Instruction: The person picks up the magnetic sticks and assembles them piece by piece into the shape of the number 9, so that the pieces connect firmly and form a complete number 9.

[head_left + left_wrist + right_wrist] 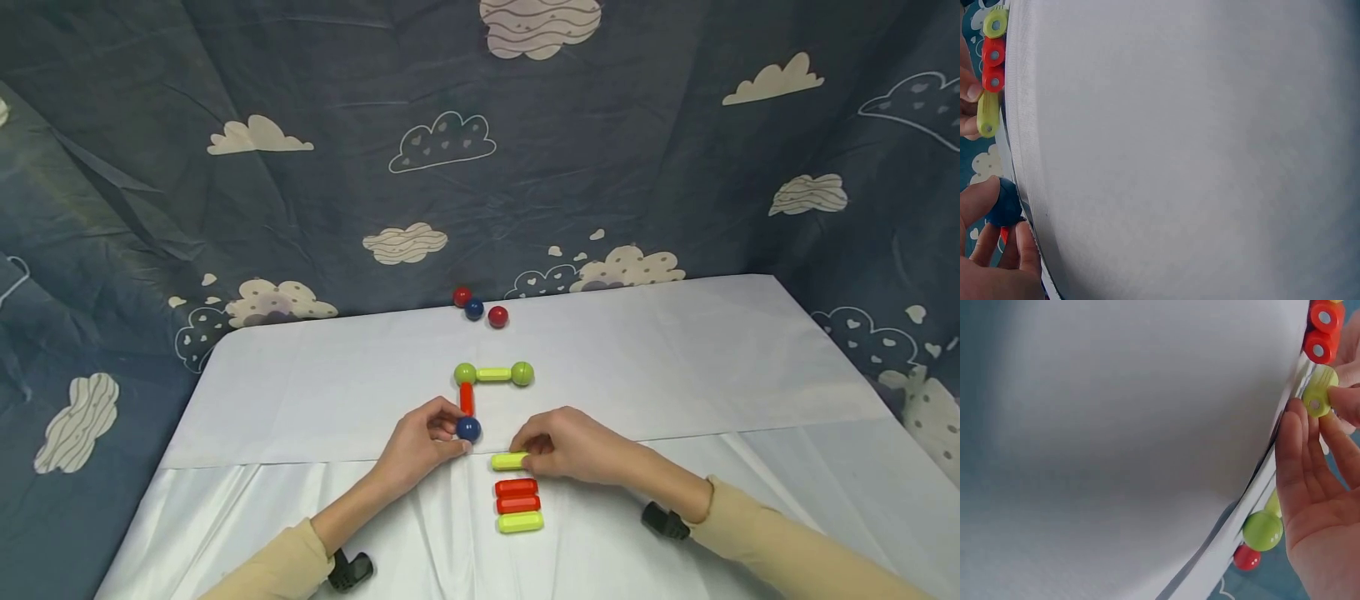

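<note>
My left hand (422, 442) pinches a blue ball (468, 429) between thumb and fingers at the near end of a red rod (467, 399). That rod meets a green ball (465, 373) at its far end, and a yellow-green rod (493, 375) runs from there to a second green ball (522, 373). My right hand (573, 446) grips the right end of another yellow-green rod (508, 462); the left wrist view shows a round metal disc in the end of this rod (987, 119).
Two red rods (517, 496) and a yellow-green rod (521, 522) lie in a column nearer to me. At the table's back edge sit a red ball (462, 297), a blue ball (474, 309) and another red ball (498, 317). A cloud-patterned curtain (337, 208) hangs behind the white-covered table (675, 358).
</note>
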`<state>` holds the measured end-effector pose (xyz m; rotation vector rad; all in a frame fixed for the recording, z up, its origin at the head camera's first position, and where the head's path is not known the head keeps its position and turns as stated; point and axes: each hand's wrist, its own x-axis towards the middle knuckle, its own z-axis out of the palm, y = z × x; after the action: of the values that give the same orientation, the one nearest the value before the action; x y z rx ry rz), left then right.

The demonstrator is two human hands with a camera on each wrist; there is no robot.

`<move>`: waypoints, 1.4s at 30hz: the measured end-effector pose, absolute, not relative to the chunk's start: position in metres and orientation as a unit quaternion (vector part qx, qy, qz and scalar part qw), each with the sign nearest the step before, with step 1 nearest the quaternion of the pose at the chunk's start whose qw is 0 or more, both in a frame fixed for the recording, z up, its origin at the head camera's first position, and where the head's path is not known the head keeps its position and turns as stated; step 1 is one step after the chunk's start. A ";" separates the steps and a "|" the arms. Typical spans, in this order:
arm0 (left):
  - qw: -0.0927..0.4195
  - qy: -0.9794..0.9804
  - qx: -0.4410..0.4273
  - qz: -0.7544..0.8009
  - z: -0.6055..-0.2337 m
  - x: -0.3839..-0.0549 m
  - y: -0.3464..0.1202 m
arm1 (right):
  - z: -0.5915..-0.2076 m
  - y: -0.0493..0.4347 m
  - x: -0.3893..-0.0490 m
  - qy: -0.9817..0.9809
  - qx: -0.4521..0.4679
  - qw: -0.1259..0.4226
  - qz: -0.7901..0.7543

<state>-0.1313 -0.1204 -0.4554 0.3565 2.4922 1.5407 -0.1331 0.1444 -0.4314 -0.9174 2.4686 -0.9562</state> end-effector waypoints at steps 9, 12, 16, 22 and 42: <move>0.093 0.841 0.124 0.517 -0.456 -0.132 -0.120 | -0.432 0.142 -0.144 0.860 -0.294 0.160 -0.386; 0.092 0.840 0.127 0.519 -0.457 -0.133 -0.120 | -0.433 0.140 -0.149 0.860 -0.291 0.159 -0.388; 0.093 0.839 0.128 0.520 -0.456 -0.133 -0.119 | -0.434 0.139 -0.156 0.860 -0.284 0.161 -0.392; 0.093 0.839 0.128 0.521 -0.455 -0.133 -0.119 | -0.434 0.135 -0.162 0.856 -0.289 0.162 -0.396; 0.092 0.846 0.121 0.512 -0.456 -0.133 -0.120 | -0.423 0.144 -0.136 0.871 -0.291 0.118 -0.378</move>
<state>-0.1327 -0.1198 -0.4562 0.3603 2.5106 1.5194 -0.1362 0.1437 -0.4227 -0.8523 2.5490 -1.1047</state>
